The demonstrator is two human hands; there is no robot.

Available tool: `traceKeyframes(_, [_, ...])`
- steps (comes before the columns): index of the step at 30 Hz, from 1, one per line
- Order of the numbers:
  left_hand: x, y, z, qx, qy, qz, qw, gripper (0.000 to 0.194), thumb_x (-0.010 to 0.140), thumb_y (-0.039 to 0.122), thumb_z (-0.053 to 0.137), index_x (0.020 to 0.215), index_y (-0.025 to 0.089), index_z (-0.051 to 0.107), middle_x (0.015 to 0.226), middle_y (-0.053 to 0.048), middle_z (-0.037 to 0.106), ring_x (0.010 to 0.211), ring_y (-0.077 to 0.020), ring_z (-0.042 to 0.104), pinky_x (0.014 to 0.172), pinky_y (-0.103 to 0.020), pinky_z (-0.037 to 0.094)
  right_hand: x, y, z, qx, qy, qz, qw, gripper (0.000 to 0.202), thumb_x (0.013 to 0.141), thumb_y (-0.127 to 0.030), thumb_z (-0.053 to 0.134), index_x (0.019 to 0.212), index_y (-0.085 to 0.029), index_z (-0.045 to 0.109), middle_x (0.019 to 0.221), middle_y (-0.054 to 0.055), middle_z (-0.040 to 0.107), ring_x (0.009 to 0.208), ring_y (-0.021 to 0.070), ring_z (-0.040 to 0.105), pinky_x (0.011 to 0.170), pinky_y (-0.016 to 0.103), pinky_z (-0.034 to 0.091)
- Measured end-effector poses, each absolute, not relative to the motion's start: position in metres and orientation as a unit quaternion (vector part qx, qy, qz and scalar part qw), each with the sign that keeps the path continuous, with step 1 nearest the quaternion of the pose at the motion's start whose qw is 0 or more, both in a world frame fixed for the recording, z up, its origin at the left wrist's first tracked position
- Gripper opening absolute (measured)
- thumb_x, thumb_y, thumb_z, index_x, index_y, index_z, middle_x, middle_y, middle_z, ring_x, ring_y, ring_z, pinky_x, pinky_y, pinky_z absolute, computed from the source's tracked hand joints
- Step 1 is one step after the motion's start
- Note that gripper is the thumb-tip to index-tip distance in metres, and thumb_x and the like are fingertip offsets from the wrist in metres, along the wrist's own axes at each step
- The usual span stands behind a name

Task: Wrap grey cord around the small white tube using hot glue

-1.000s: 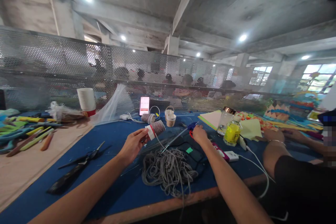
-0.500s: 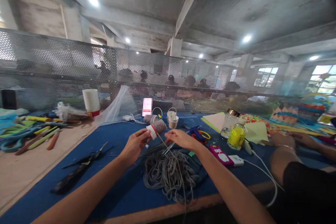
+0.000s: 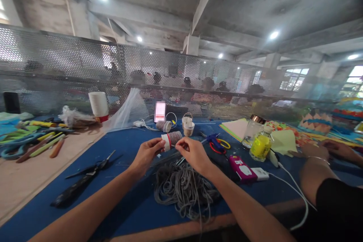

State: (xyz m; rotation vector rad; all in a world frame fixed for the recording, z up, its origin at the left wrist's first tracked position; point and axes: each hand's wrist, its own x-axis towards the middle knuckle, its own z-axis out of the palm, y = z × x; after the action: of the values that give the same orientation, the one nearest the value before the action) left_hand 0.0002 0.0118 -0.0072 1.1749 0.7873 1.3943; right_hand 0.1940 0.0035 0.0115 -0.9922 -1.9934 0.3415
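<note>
My left hand (image 3: 146, 155) grips the white rim end of a small paper cup (image 3: 165, 142) that lies tilted on its side. Grey cord (image 3: 176, 137) is wound round the cup's far part, and a red line shows beside the winding. Close to the cup, my right hand (image 3: 195, 154) is closed in a pinch on the grey cord's running end. Below both hands lies a loose heap of grey cord (image 3: 184, 193) on the blue table top (image 3: 113, 193). Behind the cup stand a small basket-like cup with a handle (image 3: 187, 126) and another wrapped cup (image 3: 163, 126).
Black-handled scissors (image 3: 85, 181) lie at left, near several tools on brown board (image 3: 22, 181). A paper cup stack (image 3: 98, 106) and lit phone (image 3: 160, 112) stand behind. Right are blue scissors (image 3: 214, 141), a yellow bottle (image 3: 261, 145), a purple power bank (image 3: 242, 168) and a co-worker's arms (image 3: 314, 162).
The cup has turned more level in my left hand. My right hand has moved slightly left and down, closer to the cup, and its fingers now pinch together at the cord.
</note>
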Motion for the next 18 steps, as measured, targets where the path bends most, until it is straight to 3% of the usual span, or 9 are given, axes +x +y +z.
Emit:
traceKeyframes(6, [0.0015,0.0091,-0.0084,0.536,0.346,0.557,0.531,0.025,0.070,0.034,0.075,0.088,0.016,0.076,0.070,-0.005,0.070,0.067,-0.0186,0.060,0.062,-0.026,0.044,0.1922,-0.0038,0.0170,-0.388,-0.812,0.038,0.434,0.012,0.089,-0.028,0.054,0.088,-0.021,0.063,0.084,0.001,0.061,0.074,0.0116,0.057,0.069,0.021,0.042])
traceKeyframes(18, [0.0051,0.0046,-0.0070,0.564,0.353,0.532,0.523,0.021,0.070,0.032,0.074,0.086,0.018,0.077,0.076,-0.005,0.071,0.061,-0.0140,0.054,0.057,-0.023,0.040,0.1931,0.0037,0.0156,-0.389,-0.809,-0.011,0.441,0.012,0.091,-0.028,0.054,0.090,-0.020,0.063,0.087,0.003,0.062,0.083,0.0147,0.058,0.078,0.025,0.043])
